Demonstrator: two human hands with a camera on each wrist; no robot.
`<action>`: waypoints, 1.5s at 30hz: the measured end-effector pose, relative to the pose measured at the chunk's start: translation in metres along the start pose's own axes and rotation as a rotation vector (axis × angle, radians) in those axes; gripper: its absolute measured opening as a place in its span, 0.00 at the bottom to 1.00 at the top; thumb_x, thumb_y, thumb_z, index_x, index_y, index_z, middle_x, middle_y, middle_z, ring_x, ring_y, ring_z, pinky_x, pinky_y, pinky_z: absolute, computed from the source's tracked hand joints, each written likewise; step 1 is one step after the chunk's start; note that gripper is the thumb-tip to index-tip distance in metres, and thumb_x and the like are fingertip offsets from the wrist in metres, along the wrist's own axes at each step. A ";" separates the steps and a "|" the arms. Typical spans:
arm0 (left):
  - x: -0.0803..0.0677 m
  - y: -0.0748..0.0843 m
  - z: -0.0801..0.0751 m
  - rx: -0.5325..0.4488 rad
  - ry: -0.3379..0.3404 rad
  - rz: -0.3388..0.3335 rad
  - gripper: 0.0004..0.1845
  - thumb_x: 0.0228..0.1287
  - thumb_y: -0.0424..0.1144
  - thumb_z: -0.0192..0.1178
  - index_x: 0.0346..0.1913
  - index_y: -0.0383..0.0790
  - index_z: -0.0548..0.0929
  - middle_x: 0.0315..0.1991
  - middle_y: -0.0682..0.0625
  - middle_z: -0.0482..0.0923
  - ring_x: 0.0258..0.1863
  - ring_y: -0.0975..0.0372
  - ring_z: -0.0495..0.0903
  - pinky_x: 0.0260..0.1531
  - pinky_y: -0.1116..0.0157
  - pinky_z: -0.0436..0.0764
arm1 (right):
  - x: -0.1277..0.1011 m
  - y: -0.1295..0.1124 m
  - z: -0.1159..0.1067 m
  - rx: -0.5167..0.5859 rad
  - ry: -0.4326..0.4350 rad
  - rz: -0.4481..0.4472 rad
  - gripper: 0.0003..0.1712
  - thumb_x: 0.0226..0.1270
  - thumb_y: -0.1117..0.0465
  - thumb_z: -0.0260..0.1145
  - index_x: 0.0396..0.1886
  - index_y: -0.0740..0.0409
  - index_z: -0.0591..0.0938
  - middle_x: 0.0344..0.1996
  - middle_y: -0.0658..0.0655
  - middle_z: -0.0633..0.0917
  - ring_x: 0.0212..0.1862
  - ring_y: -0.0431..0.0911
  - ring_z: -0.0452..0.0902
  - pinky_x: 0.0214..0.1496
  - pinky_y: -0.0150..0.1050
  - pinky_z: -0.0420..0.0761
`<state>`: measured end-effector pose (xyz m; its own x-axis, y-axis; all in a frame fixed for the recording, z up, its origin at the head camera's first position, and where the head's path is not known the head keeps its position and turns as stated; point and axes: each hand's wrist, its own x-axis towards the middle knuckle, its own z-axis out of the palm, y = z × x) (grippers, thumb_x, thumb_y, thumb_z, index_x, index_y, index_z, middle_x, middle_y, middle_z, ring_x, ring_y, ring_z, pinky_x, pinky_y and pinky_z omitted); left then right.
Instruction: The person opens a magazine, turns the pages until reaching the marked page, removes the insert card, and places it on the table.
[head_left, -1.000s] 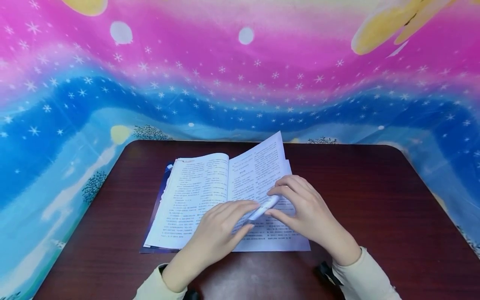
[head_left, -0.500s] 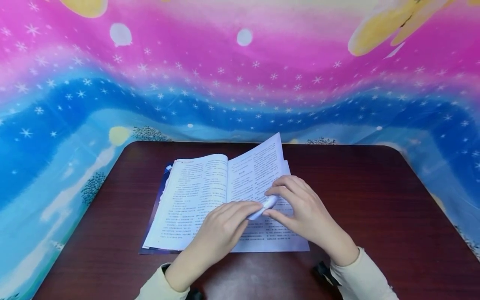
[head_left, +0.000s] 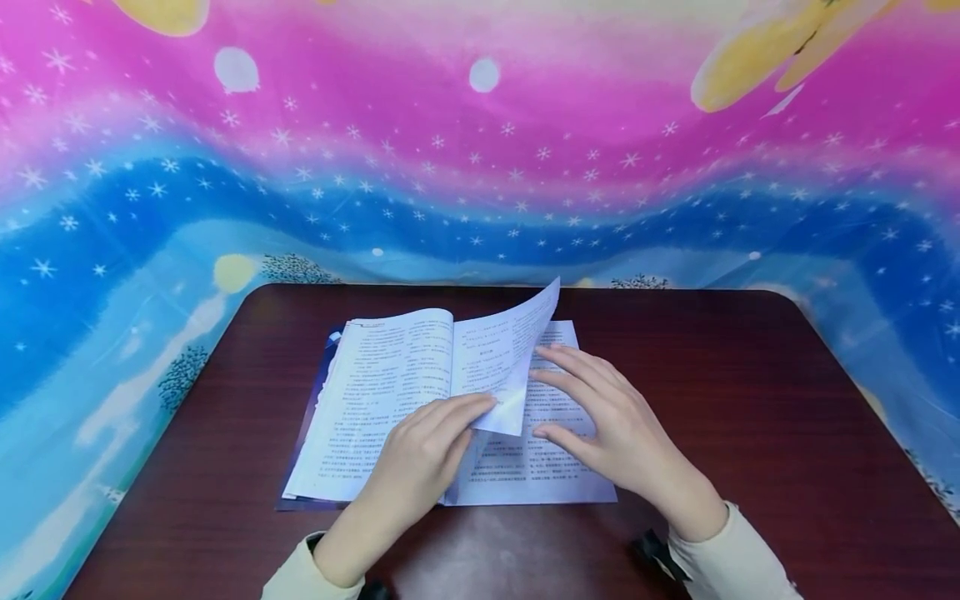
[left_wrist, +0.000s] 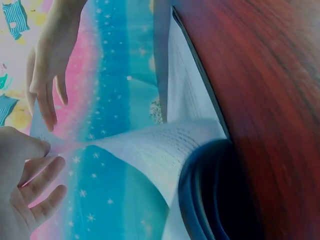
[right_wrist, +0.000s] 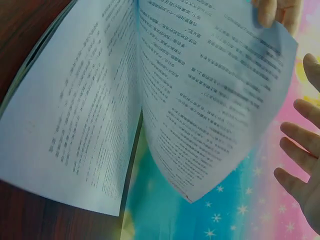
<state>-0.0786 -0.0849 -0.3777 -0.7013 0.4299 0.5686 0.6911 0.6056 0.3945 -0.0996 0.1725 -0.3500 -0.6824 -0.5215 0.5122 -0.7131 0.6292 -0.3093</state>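
An open book (head_left: pixel 390 392) lies on a dark wooden table (head_left: pixel 750 417). One page (head_left: pixel 506 358) stands lifted and curved over the spine. My left hand (head_left: pixel 483 410) pinches that page's lower corner between thumb and fingers, and the pinch also shows in the left wrist view (left_wrist: pixel 47 150). My right hand (head_left: pixel 577 396) is spread over the right-hand page beneath, fingers straight, holding nothing. The right wrist view shows the lifted page (right_wrist: pixel 215 100) from below, with the left hand's fingertips (right_wrist: pixel 277 10) on its edge and my right fingers (right_wrist: pixel 300 150) beside it.
A bright pink and blue starry cloth (head_left: pixel 480 167) hangs behind the table and drapes round its sides. A blue cover (head_left: pixel 318 400) shows under the book's left edge. Bare tabletop (head_left: pixel 187 467) lies left, right and in front of the book.
The rolled page corner that both hands held has passed to the left hand, which has lifted the page up and leftward. The right hand has let go and spread out flat.
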 end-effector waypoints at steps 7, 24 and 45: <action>-0.014 -0.014 -0.005 0.029 0.055 -0.045 0.26 0.58 0.27 0.70 0.60 0.45 0.81 0.58 0.53 0.80 0.56 0.61 0.80 0.51 0.60 0.82 | -0.009 0.004 -0.002 -0.028 -0.013 0.009 0.37 0.70 0.31 0.52 0.61 0.53 0.81 0.67 0.53 0.75 0.69 0.51 0.66 0.71 0.47 0.64; -0.059 -0.041 -0.031 0.137 0.072 -0.172 0.28 0.55 0.27 0.69 0.61 0.42 0.80 0.57 0.50 0.80 0.55 0.56 0.80 0.50 0.56 0.80 | -0.031 0.015 -0.008 -0.045 -0.106 0.044 0.29 0.60 0.46 0.74 0.59 0.48 0.81 0.65 0.50 0.76 0.66 0.49 0.70 0.63 0.51 0.70; -0.090 -0.061 -0.048 0.308 0.035 -0.368 0.30 0.52 0.33 0.75 0.60 0.40 0.80 0.48 0.45 0.84 0.41 0.54 0.84 0.33 0.52 0.84 | -0.060 0.046 0.005 -0.095 -0.270 0.033 0.28 0.54 0.51 0.78 0.55 0.52 0.84 0.61 0.53 0.80 0.61 0.50 0.75 0.60 0.53 0.74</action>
<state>-0.0489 -0.1926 -0.4186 -0.8798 0.1303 0.4572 0.3106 0.8856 0.3452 -0.0924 0.2299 -0.3992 -0.7324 -0.6261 0.2675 -0.6800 0.6929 -0.2399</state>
